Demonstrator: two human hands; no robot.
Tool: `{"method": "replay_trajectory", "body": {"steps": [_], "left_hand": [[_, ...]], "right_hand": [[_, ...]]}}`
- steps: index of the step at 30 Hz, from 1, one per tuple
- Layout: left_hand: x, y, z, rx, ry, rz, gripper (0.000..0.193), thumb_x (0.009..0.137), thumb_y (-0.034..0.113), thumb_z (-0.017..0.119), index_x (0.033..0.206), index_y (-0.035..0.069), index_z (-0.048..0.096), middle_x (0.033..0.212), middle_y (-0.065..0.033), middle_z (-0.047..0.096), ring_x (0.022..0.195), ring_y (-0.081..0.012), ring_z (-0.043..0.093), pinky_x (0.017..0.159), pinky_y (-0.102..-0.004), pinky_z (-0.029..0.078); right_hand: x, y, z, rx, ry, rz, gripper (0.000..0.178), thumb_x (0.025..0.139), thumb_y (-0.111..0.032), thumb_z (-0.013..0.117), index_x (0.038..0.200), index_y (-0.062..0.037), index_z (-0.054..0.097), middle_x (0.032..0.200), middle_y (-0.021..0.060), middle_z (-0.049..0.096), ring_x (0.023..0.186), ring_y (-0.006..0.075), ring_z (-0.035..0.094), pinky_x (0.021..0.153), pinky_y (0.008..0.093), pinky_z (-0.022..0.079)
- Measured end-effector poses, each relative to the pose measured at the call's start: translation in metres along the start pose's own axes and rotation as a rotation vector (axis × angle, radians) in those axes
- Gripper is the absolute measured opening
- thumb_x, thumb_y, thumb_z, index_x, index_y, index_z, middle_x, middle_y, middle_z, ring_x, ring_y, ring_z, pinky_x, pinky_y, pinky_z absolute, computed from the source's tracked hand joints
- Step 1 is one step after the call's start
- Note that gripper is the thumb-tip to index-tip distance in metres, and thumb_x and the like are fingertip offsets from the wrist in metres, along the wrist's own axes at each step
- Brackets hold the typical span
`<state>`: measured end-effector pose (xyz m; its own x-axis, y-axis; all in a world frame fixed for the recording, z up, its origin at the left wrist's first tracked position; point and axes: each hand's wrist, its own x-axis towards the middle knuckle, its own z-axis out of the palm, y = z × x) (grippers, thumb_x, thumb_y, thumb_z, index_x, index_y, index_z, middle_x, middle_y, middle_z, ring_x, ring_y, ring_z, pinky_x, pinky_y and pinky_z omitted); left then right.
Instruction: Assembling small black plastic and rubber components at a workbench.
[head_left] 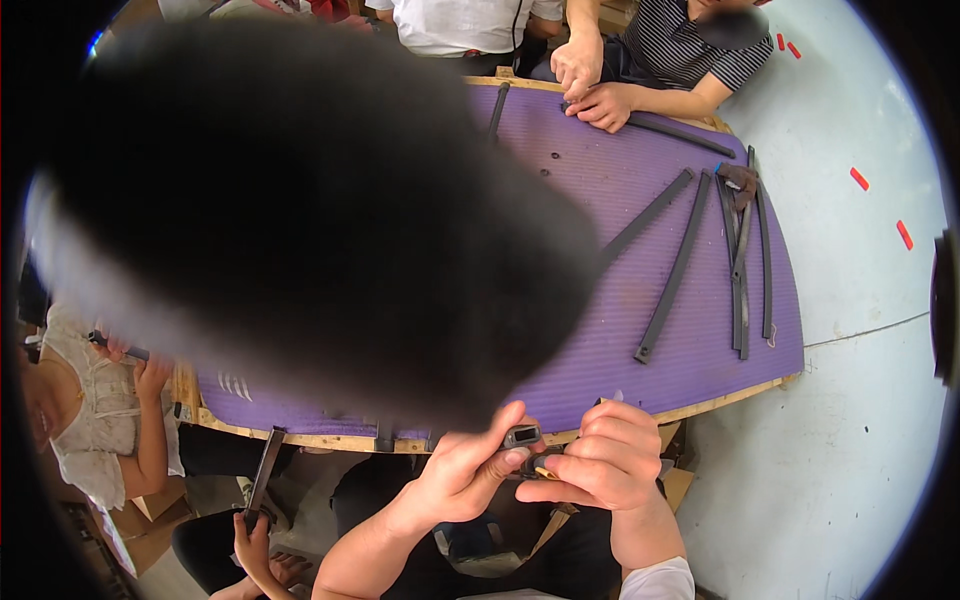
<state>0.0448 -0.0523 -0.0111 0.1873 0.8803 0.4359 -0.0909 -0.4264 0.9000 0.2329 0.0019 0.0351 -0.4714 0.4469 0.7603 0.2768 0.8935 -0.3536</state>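
Just off the table's near edge, my left hand [468, 472] is closed with thumb and fingers around a dark bar-like piece [522, 436], whose rectangular hollow end points up. My right hand [612, 462] is close beside it, its fingers curled into a grip. A small yellowish bit [545, 468] shows between the two hands; what the right fingers hold is mostly hidden. A large blurred black shape [330, 210] very close to the camera covers much of the left and middle; I cannot tell what it is.
Several black bars [675, 265] and a dark cloth or glove [738, 182] lie on the purple-covered table [620, 310]. Across it, a co-worker's hands [600, 105] work at another bar. On the left, other people hold dark bars [265, 468]. Red strips [859, 179] mark the floor.
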Motion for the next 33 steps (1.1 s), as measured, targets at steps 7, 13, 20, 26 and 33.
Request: {"method": "replay_trajectory", "body": {"steps": [7,13,20,26,33], "left_hand": [[-0.0025,-0.0008,-0.0001,0.018,-0.028,0.057,0.061,0.095,0.002,0.051,0.153,-0.003,0.036,0.104,-0.0216,0.067,0.075,-0.0269,0.064,0.067,-0.0378,0.055],[-0.0059,-0.0033,0.0066,0.003,-0.034,0.060,0.061,0.104,0.037,0.037,0.158,0.009,0.032,0.086,-0.0171,0.061,0.070,-0.0243,0.057,0.061,-0.0365,0.048],[-0.0028,-0.0025,0.0083,0.013,-0.020,0.083,0.058,0.105,0.036,0.038,0.157,0.009,0.034,0.083,-0.0157,0.061,0.068,-0.0247,0.058,0.060,-0.0373,0.049],[-0.0023,-0.0031,0.0082,0.015,-0.003,0.096,0.058,0.105,0.035,0.041,0.156,0.008,0.036,0.082,-0.0157,0.061,0.068,-0.0252,0.059,0.061,-0.0384,0.050],[-0.0017,-0.0031,0.0075,0.001,-0.010,0.092,0.056,0.105,0.036,0.041,0.154,0.007,0.039,0.081,-0.0167,0.061,0.068,-0.0261,0.059,0.061,-0.0386,0.049]], "right_hand": [[-0.0027,-0.0024,-0.0004,-0.043,0.011,-0.011,0.044,0.070,-0.048,0.088,0.080,-0.0143,0.062,0.059,-0.0062,0.053,0.047,0.0103,0.048,0.046,0.0242,0.040],[-0.0056,-0.0029,-0.0037,-0.024,-0.020,0.026,0.043,0.070,-0.046,0.089,0.079,-0.0141,0.062,0.058,-0.0064,0.051,0.047,0.0099,0.047,0.046,0.0241,0.039],[-0.0055,-0.0014,-0.0017,0.001,-0.012,0.024,0.041,0.071,-0.043,0.090,0.077,-0.0135,0.062,0.057,-0.0064,0.050,0.046,0.0097,0.046,0.046,0.0240,0.038],[-0.0069,-0.0004,-0.0017,0.000,-0.002,0.032,0.041,0.071,-0.043,0.090,0.077,-0.0131,0.062,0.057,-0.0061,0.049,0.046,0.0096,0.046,0.045,0.0238,0.037],[-0.0057,-0.0004,-0.0027,0.025,-0.007,0.042,0.042,0.071,-0.043,0.090,0.077,-0.0123,0.062,0.057,-0.0056,0.050,0.046,0.0102,0.047,0.045,0.0237,0.038]]}}
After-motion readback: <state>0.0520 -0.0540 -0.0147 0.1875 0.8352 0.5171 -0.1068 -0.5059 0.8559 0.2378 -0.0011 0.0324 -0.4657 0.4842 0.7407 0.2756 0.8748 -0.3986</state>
